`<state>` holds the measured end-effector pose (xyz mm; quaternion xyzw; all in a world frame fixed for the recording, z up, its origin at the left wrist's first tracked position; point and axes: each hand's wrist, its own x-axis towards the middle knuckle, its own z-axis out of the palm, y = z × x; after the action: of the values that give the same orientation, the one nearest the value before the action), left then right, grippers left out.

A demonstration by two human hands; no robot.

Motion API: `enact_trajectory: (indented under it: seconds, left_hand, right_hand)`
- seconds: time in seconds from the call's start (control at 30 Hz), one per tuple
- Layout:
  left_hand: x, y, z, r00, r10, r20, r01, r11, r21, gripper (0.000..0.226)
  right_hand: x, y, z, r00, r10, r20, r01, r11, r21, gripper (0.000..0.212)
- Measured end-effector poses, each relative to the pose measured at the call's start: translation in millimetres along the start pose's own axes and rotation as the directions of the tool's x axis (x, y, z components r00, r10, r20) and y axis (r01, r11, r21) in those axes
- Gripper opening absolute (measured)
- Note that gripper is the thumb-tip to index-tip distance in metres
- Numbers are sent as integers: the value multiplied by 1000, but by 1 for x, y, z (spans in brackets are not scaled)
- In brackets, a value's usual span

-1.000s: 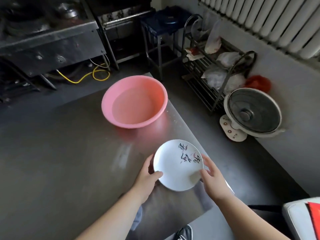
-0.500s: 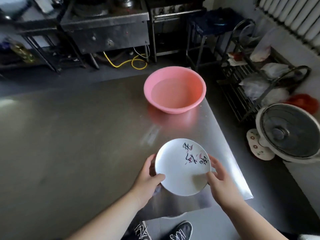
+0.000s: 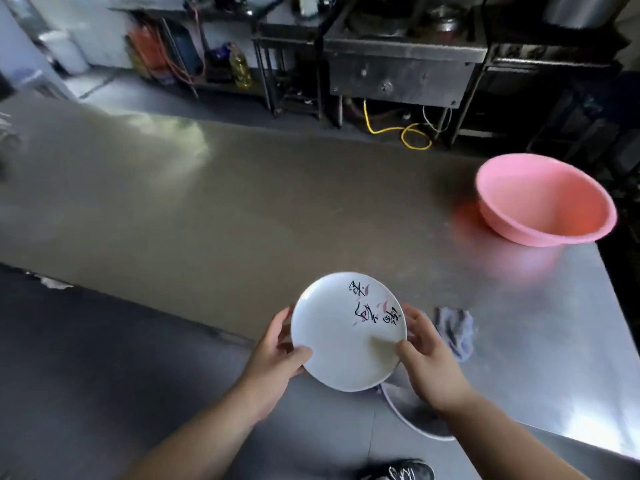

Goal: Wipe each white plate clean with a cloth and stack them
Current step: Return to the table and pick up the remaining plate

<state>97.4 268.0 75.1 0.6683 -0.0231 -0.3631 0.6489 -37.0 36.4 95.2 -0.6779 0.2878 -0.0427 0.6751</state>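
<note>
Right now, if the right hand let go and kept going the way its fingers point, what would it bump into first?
The right hand points up and left, so it would probably meet the white plate it holds first. Beyond that lies bare steel table; depth is uncertain.

Steel table (image 3: 242, 209) on dark floor (image 3: 86, 358), metal stove counter (image 3: 398, 64) behind

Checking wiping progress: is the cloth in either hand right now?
No, the cloth lies on the table while both hands grip the plate.
</note>
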Motion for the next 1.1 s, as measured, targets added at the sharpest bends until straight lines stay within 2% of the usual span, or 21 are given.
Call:
enact_trajectory:
  seconds: [0.13,0.33,0.47,0.6,0.8,0.97,1.1]
  left_hand:
    - [-49,-5,-103,986,27,-165,-32,999,-25,79]
    - [-135,-15,-254,908,53,-417,-98,991,-88,80]
    - [-191,-25,-332,811,43,-584,-156,977,-146,95]
    - [-232,-32,-391,714,19,-700,-209,960,-186,90]
    - [-255,-35,-475,583,-30,-812,-252,943,-216,78]
    - [-234,-35,-557,543,-67,-837,-268,931,-248,72]
    - [-206,-21,-621,529,-94,-843,-268,924,-271,71]
  right_hand:
    - [-2,-11,110,986,-21,168,24,1000,-20,51]
    - [-10,-28,283,925,-8,379,56,992,-116,52]
    - [-17,-39,391,864,14,503,60,990,-130,54]
    - [-22,-52,485,786,8,618,129,976,-177,56]
    - [-8,-59,607,678,34,734,186,958,-217,59]
    - [29,-60,696,604,69,794,209,948,-240,56]
    - [69,-69,761,588,109,801,175,950,-258,63]
